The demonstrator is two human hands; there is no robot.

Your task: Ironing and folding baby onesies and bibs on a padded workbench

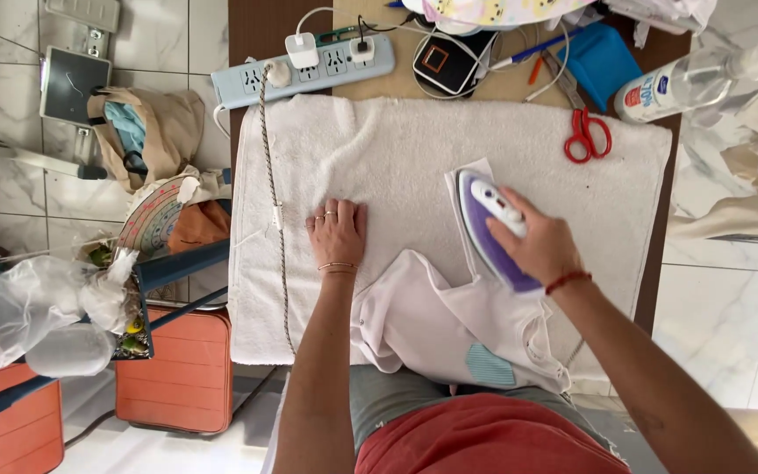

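At the far left I see orange plastic crates point(173, 369) on the tiled floor, then the braided iron cord point(272, 175) running down from the pale blue power strip point(304, 70) along the left edge of the white terry towel point(379, 149) spread over the brown wooden table point(256, 26). My left hand point(338, 230) lies flat on the towel, its grip released, fingers spread and holding nothing, just beside the small white garment point(436, 312) that hangs off the near edge. My right hand point(537, 241) has its grip clenched on the handle of the purple and white steam iron point(489, 224), whose soleplate sits on the garment's upper corner. I judge the pressing stroke is in hand; the next move calls for smoothing the cloth flat with the left hand. Red-handled scissors point(587, 132) lie further right.
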